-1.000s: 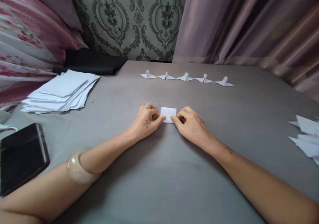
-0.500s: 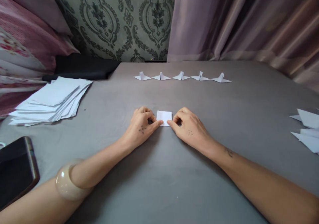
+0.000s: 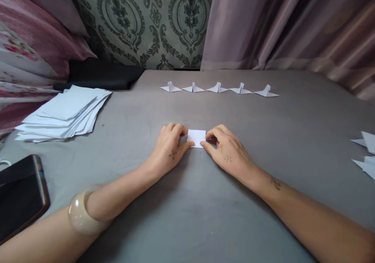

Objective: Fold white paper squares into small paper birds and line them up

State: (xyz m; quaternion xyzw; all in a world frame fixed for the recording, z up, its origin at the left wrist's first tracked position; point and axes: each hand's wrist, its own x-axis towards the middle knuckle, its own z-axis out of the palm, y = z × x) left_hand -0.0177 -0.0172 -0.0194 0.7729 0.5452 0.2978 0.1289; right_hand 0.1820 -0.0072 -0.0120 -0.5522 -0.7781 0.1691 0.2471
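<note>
A small white folded piece of paper (image 3: 196, 136) lies in the middle of the grey surface, between my two hands. My left hand (image 3: 172, 144) grips its left edge, thumb on the lower left corner and fingers curled at the side. At the opposite edge, my right hand (image 3: 224, 146) pinches the paper, its thumb on the lower right corner and the index finger against the side. Whatever layers lie under the top face are hidden.
Several folded paper figures (image 3: 217, 87) stand in a row at the back. A stack of white paper sheets (image 3: 67, 107) lies at left, with a black phone (image 3: 23, 194) nearer me. More folded paper pieces (image 3: 367, 165) sit at the right edge. A curtain (image 3: 252, 25) hangs behind.
The view has shifted slightly, so everything appears a little further right. The fingers of my right hand have opened a bit at the paper's edge; both thumbs stay on it.
</note>
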